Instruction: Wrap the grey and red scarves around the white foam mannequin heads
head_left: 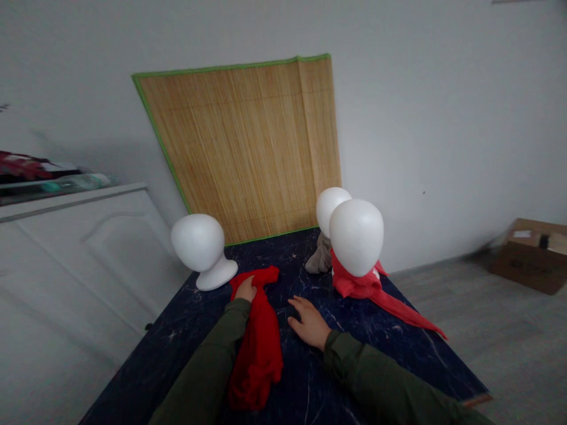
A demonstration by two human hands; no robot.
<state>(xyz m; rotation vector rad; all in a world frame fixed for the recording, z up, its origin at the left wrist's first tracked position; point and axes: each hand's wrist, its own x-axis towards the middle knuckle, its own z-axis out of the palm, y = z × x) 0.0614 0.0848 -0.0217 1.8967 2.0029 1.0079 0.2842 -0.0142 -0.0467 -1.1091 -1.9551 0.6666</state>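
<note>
My left hand [246,289] is closed on the upper part of a bright red cloth [263,342], apparently a scarf, which lies in a long bunched strip toward me. To the right of the cloth, my right hand [310,324] is held with its fingers apart, low over the table and holding nothing. A bare white foam head [198,242] stands left of my left hand. Another white head [357,236] at the right has a pinkish-red scarf [361,284] about its neck, one end trailing right. Partly hidden behind it, a third head [330,206] has a grey cloth [319,257] at its base.
All of this rests on a dark blue marble-patterned table [168,342]. A bamboo mat [248,147] with green edging hangs on the wall behind. To the left is a white cabinet [80,265] with things on top. A cardboard box [527,257] sits on the floor at right.
</note>
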